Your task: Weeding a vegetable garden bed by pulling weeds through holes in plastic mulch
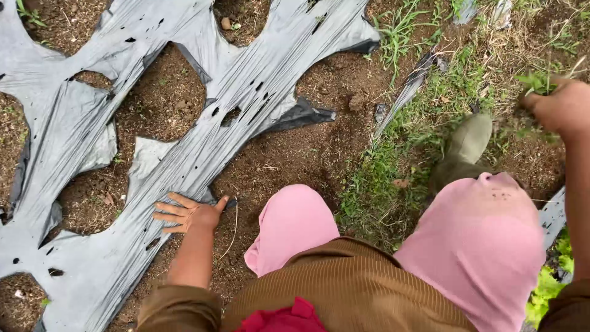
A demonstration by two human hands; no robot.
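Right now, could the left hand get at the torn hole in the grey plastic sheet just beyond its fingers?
Probably yes. The left hand lies flat on the grey plastic sheet, and the torn hole of bare soil opens beside its fingertips with nothing between.

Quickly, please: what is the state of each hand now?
Left hand: open, flat on the torn grey plastic sheet.
Right hand: closed on small green weeds.
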